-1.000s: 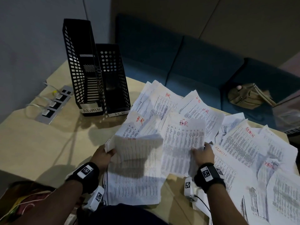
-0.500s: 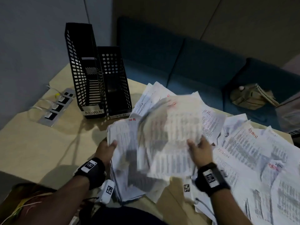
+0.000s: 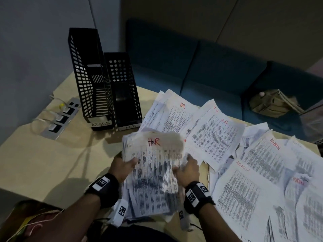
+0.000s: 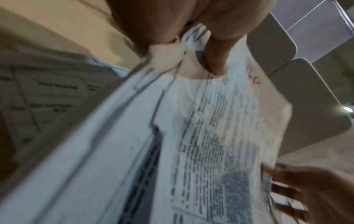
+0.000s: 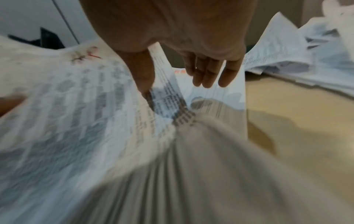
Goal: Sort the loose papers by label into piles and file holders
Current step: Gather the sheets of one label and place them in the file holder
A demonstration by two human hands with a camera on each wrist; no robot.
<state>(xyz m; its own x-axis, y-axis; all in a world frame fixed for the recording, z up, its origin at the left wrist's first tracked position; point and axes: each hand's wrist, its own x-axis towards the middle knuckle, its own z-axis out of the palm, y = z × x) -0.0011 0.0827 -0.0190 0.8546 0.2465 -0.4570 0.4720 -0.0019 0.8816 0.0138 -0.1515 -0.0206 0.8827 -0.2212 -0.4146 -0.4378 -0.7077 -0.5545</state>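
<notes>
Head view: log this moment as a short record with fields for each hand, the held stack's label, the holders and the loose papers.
left hand: grips the left edge of the paper stack, thumb on top
right hand: grip on the stack's right edge, thumb on the sheet
stack label: HR in red on the top sheet
holders: ADMIN holder and HR holder, upright, side by side; contents not visible
loose papers: HR sheets behind the stack, ADMIN sheets to the right

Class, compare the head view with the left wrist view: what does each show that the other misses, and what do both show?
Only the head view shows the ADMIN holder, the HR holder and the ADMIN sheets. Only the left wrist view shows the left hand pinching the HR stack with its thumb on top. Both show that stack and the right hand.
</notes>
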